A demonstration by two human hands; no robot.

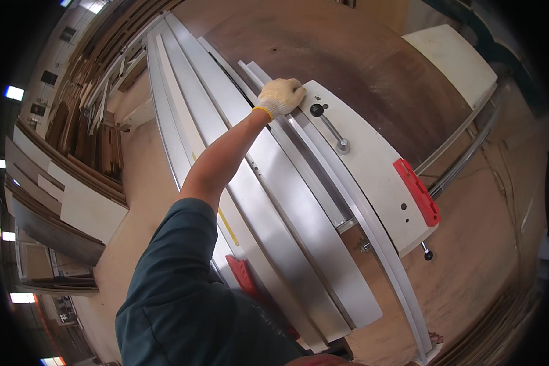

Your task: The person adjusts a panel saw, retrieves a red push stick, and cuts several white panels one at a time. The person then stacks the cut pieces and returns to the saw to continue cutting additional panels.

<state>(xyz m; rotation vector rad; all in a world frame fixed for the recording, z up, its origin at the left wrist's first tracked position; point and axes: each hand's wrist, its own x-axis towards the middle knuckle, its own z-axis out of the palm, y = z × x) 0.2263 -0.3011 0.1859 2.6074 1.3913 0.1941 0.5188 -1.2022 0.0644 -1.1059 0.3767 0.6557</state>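
Observation:
My left hand (280,97), in a knitted cream glove with a yellow cuff, curls over the far part of a long silver fence rail (363,207). Beside the rail lies a white, rounded machine casting (360,165). It carries a lever handle (330,128) with a black ball knob, just right of my glove. Left of the rail, under my forearm, stretches a long silver sliding table (287,201) with grooves. Only a sliver of a pale glove, my right hand (432,352), shows at the lower edge by the rail's near end; its fingers are hidden.
A red plastic piece (416,192) sits on the casting's right edge, above a metal guide bar (463,161). A brown panel surface (360,67) spreads beyond. Red material (244,277) lies beside the sliding table. Stacked boards (85,207) stand at the left on the brown floor (131,232).

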